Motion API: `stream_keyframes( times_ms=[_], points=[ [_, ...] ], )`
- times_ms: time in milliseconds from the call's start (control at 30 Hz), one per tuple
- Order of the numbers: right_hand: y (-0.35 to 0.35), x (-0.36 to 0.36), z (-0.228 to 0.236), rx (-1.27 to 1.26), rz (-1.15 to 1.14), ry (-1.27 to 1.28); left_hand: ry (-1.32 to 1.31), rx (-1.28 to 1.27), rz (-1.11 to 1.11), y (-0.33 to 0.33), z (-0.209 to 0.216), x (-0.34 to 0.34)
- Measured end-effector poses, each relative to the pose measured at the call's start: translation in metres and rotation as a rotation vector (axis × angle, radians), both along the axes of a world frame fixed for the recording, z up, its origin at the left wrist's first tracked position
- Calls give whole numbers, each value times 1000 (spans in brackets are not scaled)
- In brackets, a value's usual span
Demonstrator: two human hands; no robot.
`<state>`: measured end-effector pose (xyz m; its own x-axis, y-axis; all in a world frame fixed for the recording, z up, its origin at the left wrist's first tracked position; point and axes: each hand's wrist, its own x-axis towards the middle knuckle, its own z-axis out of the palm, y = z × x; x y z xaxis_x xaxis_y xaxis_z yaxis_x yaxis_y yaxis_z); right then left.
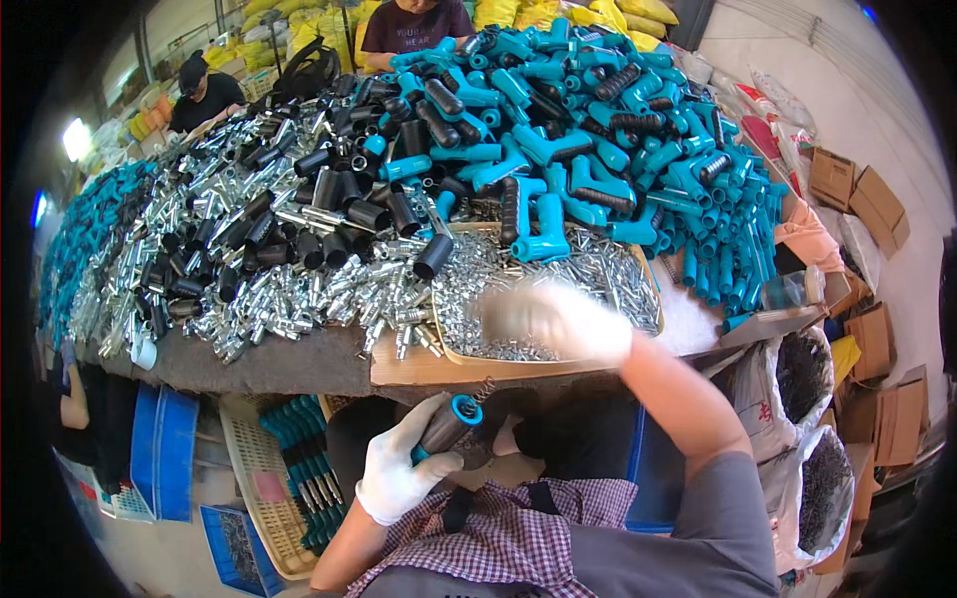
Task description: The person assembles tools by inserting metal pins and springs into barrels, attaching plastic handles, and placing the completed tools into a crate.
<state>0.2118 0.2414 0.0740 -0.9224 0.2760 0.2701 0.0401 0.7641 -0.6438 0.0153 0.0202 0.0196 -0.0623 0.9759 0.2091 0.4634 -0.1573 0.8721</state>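
My left hand point(407, 466), in a white glove, is closed around a teal-and-black tool housing point(446, 431) above my lap. A thin coil spring point(484, 389) sticks up out of the housing's open teal end. My right hand point(558, 321), gloved in white too, is over a shallow cream tray point(650, 299) of small metal parts. Motion smears its fingers, so their grip and anything in them cannot be made out. Behind the tray rises a tall heap of teal housings point(543, 145) with black grips. Black sleeves point(369, 214) and silver metal fittings point(289, 299) lie heaped to the left.
Beside my left knee stands a cream crate point(261, 488) holding teal-and-black tools, near blue bins point(164, 453). White sacks point(812, 458) of dark parts stand at right, with cardboard boxes point(877, 344) beyond. Two people point(414, 30) are at the table's far side; another person's arm shows at far left.
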Motion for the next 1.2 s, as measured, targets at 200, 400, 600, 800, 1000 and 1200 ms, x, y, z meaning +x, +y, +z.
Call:
stream_keyframes(
  times_ms=[200, 400, 600, 800, 1000, 1200],
  points=[
    [104, -68, 13, 466, -931, -516, -54, 24, 19, -6, -10, -6],
    [117, -53, 11, 251, -1197, -221, -53, 19, 85, -22, -4, -11],
    [-3, 15, 38, -753, -592, 800, -75, -31, 139, -32, -3, -23],
    [-114, 44, -4, -1166, -450, 337, 65, -16, 49, -35, 4, -26],
    [-125, 46, -11, -1256, -388, 212, 270, -193, -5, -47, 25, -29],
    [-118, 47, -3, -1294, -322, 30, 671, -129, -50, -55, 45, -33]
  ],
)
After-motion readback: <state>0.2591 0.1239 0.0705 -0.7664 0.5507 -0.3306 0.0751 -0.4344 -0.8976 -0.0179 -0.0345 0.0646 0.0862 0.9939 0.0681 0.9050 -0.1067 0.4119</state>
